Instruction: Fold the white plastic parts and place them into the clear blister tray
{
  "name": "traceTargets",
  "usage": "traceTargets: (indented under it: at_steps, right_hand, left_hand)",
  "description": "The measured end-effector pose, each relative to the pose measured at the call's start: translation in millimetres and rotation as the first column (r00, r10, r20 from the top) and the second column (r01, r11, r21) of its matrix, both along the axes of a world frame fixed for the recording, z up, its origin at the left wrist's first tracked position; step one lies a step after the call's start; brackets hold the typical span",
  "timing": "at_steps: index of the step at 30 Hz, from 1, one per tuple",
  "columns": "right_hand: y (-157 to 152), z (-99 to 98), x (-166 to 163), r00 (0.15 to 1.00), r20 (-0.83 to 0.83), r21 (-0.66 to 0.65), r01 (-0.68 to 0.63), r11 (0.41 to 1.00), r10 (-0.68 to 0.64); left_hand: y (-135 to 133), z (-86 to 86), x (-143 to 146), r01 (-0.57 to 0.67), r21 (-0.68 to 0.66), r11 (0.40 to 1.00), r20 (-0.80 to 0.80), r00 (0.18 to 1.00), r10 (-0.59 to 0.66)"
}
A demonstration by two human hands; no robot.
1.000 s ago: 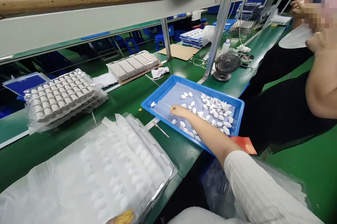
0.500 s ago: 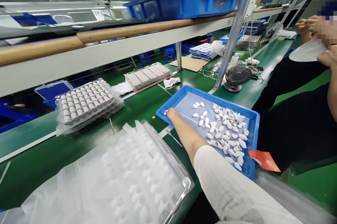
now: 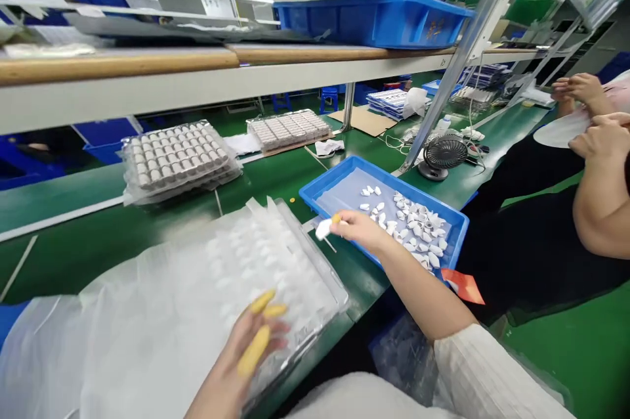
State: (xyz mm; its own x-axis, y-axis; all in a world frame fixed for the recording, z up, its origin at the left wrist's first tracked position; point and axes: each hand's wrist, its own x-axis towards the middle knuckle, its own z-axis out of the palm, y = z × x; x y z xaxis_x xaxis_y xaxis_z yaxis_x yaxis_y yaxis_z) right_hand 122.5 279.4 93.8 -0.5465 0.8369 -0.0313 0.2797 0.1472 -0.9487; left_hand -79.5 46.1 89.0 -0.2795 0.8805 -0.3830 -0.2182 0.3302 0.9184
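Pinch on a white piece [image 3: 323, 228] beside the blue tray [image 3: 409, 190]

Clock directions run from the right hand [image 3: 357, 228], whose fingertips are closed on the white piece just by the near-left rim of the blue tray. Loose pieces [image 3: 416, 222] lie scattered in that tray toward three o'clock, thickest at its right end.

Toward eight o'clock, the left hand [image 3: 239, 341] hangs about half spread, its fingers curled and parted (yellow covers sit on its fingertips), and it seems to hold nothing. Below it a white sheet [image 3: 147, 327] drapes over a clear tray [image 3: 321, 256], rows of bumps showing through; whether hand and sheet touch, I cannot tell.

On the green table [image 3: 270, 176], stacked trays [image 3: 180, 159] of rounded items sit between nine and ten o'clock, and a fan [image 3: 444, 152] stands at two. Orange paper [image 3: 465, 286] juts out at four.
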Motion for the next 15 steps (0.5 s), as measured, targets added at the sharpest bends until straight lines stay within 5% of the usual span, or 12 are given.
traceTargets:
  at_steps: [3,7,11,15]
  right_hand:
    - [-75,13.0,17,0.951,-0.081,0.126,-0.288,0.949,0.299]
    - [-135,8.8,38,0.961,0.04,0.148,-0.276,0.95,0.273]
    - [-160,-5.1,57,0.987,0.032,0.149,-0.164,0.975,0.161]
    - [-173,-5.2,62,0.972,0.098,0.229,-0.233,0.945,0.215]
  left_hand:
    - [29,7.7,36,0.198,0.116,0.973,0.347,0.91,-0.227]
    - [33,0.5,68,0.282,0.088,0.955,0.526,0.801,-0.285]
    - [12,-8.0,81,0.298,0.038,0.954,0.517,0.811,-0.274]
    - [-3,-8.6,86,0.413,0.069,0.908,0.216,0.883,-0.417]
